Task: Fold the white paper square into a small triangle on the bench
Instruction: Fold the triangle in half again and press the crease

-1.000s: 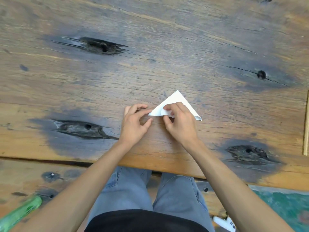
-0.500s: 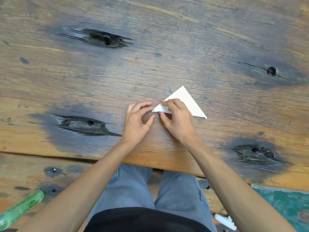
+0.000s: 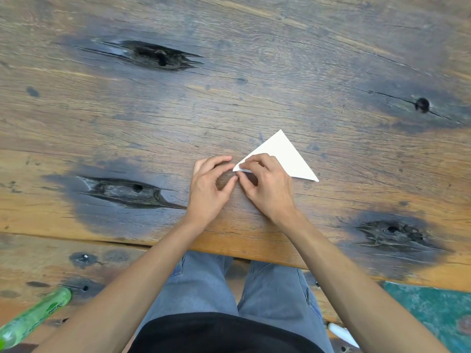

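The white paper (image 3: 285, 155) lies folded into a triangle on the wooden bench (image 3: 229, 103), its apex pointing away from me. My right hand (image 3: 267, 184) covers the triangle's left half and pinches its left corner between thumb and forefinger. My left hand (image 3: 210, 187) rests beside that same corner, fingertips curled toward it and touching the right hand's thumb. The paper's right corner lies flat and bare on the wood.
Dark knots and cracks mark the bench, one (image 3: 127, 192) just left of my left hand. A green plastic bottle (image 3: 33, 319) lies at the lower left below the bench edge. A teal patch (image 3: 433, 312) and a white object (image 3: 342, 335) sit lower right.
The triangle has flattened against the bench and my fingers have slid toward its left corner. Both hands stay close together at that corner.
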Motion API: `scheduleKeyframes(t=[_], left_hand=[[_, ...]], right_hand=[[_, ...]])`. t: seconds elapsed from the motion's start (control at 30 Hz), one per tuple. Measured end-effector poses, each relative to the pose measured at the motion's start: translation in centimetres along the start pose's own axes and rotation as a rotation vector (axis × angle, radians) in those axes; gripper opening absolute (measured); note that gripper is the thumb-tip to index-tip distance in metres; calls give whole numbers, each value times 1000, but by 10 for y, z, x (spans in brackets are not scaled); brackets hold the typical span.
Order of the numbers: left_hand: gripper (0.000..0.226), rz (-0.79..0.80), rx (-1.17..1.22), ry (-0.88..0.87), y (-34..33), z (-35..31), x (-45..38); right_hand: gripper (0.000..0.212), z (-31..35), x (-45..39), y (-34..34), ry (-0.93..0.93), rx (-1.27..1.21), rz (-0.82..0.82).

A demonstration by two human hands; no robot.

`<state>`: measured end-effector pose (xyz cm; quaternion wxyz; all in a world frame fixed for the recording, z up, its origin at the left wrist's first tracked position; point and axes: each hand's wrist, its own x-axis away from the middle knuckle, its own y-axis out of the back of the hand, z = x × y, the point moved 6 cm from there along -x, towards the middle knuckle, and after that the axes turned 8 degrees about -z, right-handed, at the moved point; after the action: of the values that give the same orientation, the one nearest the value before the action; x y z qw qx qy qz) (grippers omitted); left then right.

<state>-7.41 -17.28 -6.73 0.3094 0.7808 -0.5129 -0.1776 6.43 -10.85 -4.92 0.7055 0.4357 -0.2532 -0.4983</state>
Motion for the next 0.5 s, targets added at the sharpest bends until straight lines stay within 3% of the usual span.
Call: scheduleKeyframes(t=[0.23, 0.5], left_hand=[[34, -14, -70, -150, -1, -4, 6], [39, 102, -225, -343, -5, -1, 18]], right_hand=[[14, -4, 1, -2, 37, 4, 14], [22, -10, 3, 1, 76, -12, -34]])
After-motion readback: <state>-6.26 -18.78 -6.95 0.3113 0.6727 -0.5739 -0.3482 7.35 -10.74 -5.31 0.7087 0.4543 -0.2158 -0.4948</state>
